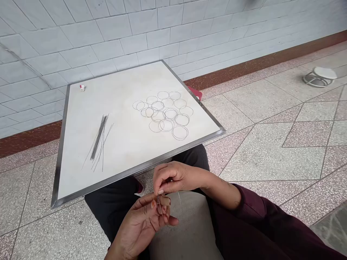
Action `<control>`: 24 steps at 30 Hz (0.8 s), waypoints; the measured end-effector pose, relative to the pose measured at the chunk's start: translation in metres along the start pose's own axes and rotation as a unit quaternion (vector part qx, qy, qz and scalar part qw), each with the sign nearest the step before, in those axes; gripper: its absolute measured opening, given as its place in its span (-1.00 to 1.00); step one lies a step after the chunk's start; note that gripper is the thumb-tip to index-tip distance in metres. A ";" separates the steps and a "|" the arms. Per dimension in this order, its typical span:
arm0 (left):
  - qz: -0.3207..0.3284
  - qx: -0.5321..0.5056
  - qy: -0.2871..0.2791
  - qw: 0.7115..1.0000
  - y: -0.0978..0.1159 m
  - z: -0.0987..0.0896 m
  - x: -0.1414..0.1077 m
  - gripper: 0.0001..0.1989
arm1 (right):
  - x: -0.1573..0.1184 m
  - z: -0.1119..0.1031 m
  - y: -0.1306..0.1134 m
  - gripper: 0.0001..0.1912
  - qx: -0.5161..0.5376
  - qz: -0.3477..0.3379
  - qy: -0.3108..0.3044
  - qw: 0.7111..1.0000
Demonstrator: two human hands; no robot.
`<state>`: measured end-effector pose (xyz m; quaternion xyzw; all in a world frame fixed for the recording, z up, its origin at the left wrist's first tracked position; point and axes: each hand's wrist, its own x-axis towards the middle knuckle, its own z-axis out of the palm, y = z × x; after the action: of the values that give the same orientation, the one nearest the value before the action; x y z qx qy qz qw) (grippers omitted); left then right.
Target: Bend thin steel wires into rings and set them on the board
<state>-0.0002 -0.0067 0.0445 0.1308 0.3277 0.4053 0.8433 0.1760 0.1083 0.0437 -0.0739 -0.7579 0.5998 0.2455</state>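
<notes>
Over my lap, my left hand (143, 220) is closed around a thin metal wire (180, 206), palm turned up and fingers curled. The thumb and forefinger of my right hand (173, 177) pinch the same wire just above the left fingertips. Part of the wire bows out in a curve to the right of the left fingers; its ends are hidden among the fingers. Both hands are just off the near edge of a white table (121, 86). On its right half lie several thin wire rings (180, 133), many overlapping. A bundle of straight wires (99, 139) lies on the left half.
A small white and red object (82, 87) sits at the table's far left corner. Metal trim (141, 167) edges the table, which stands by a tiled wall (116, 29). A red item (195, 92) shows beyond its right edge. A low white stool (320, 76) stands farther right.
</notes>
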 end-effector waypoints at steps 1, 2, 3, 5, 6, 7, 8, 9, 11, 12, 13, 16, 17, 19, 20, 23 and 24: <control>0.000 -0.002 0.001 1.000 0.000 -0.001 0.000 -0.84 | 0.000 0.000 0.000 -0.86 -0.005 0.000 0.002 1.000; 0.001 -0.001 0.004 1.000 -0.001 -0.001 0.000 -0.84 | 0.000 0.000 0.000 -0.86 -0.011 -0.001 0.001 1.000; 0.000 0.002 0.007 1.000 -0.001 -0.001 0.001 -0.85 | 0.000 0.000 0.001 -0.85 -0.018 -0.002 -0.003 1.000; -0.001 0.008 0.012 1.000 -0.002 -0.001 0.002 -0.87 | 0.000 0.000 0.001 -0.85 -0.028 -0.006 -0.015 0.999; 0.000 0.008 0.016 1.000 -0.002 -0.001 0.002 -0.87 | 0.000 0.000 0.001 -0.85 -0.030 -0.007 -0.018 0.999; 0.002 0.006 0.021 1.000 -0.003 0.000 0.002 -0.86 | -0.001 0.001 0.001 -0.85 -0.032 -0.008 -0.017 0.999; 0.005 0.001 0.027 1.000 -0.003 0.000 0.002 -0.86 | -0.001 0.001 0.001 -0.85 -0.032 -0.008 -0.014 0.999; 0.009 -0.003 0.035 0.999 -0.003 0.001 0.002 -0.87 | -0.001 0.002 0.001 -0.85 -0.032 -0.006 -0.008 0.999; 0.018 -0.007 0.048 0.999 -0.004 0.002 0.002 -0.90 | -0.002 0.003 -0.001 -0.83 -0.025 0.003 0.003 1.000; 0.021 -0.008 0.052 0.998 -0.004 0.002 0.002 -0.91 | -0.002 0.003 -0.001 -0.83 -0.023 0.009 0.007 1.000; 0.024 -0.009 0.055 0.998 -0.004 0.002 0.002 -0.91 | -0.002 0.003 -0.002 -0.82 -0.025 0.011 0.010 1.000; 0.034 -0.022 0.055 0.998 -0.004 0.002 0.001 -0.92 | -0.002 0.004 -0.004 -0.82 -0.049 0.005 0.020 0.999; 0.038 -0.028 0.055 0.997 -0.005 0.002 0.001 -0.92 | -0.002 0.004 -0.005 -0.82 -0.057 0.000 0.021 0.998; 0.040 -0.035 0.050 0.997 -0.005 0.002 0.001 -0.92 | -0.002 0.005 -0.006 -0.80 -0.059 -0.005 0.015 0.998; 0.037 -0.037 0.047 0.998 -0.005 0.001 0.001 -0.92 | -0.002 0.005 -0.006 -0.79 -0.055 -0.006 0.010 0.998; 0.028 -0.036 0.040 0.998 -0.006 0.000 0.001 -0.90 | -0.004 0.007 -0.006 -0.76 -0.050 -0.006 -0.001 0.999; 0.030 -0.034 0.039 0.998 -0.006 -0.001 0.001 -0.89 | -0.005 0.007 -0.005 -0.75 -0.054 -0.009 -0.001 0.998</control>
<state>0.0032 -0.0100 0.0408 0.0959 0.3428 0.4460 0.8212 0.1779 0.0989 0.0457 -0.0802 -0.7902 0.5555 0.2459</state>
